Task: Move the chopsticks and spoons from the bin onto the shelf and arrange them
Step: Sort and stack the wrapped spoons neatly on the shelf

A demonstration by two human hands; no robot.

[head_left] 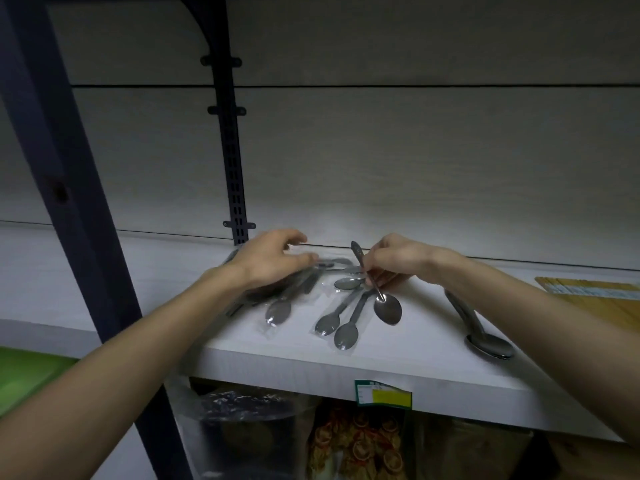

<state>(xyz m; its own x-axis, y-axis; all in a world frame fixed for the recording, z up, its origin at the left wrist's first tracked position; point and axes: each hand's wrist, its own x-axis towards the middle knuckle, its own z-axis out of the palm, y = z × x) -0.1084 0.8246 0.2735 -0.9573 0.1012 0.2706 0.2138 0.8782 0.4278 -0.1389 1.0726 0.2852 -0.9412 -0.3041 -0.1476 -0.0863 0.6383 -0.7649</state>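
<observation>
Several steel spoons in clear plastic sleeves [337,323] lie fanned out on the white shelf [242,348]. My right hand [391,261] pinches the handle of one bare spoon [387,309], whose bowl hangs just above the shelf. My left hand [273,261] rests with relaxed fingers on a pile of wrapped spoons [278,311] at the left. A larger stack of spoons [485,337] lies apart on the right. Packs of chopsticks [595,296] sit at the far right edge. The bin is out of view.
A dark metal upright [230,150] stands behind my left hand, and a thick dark post [69,202] runs down the left. A green price label [382,394] hangs on the shelf front. Bagged goods [356,445] fill the shelf below. A green surface [24,375] shows at left.
</observation>
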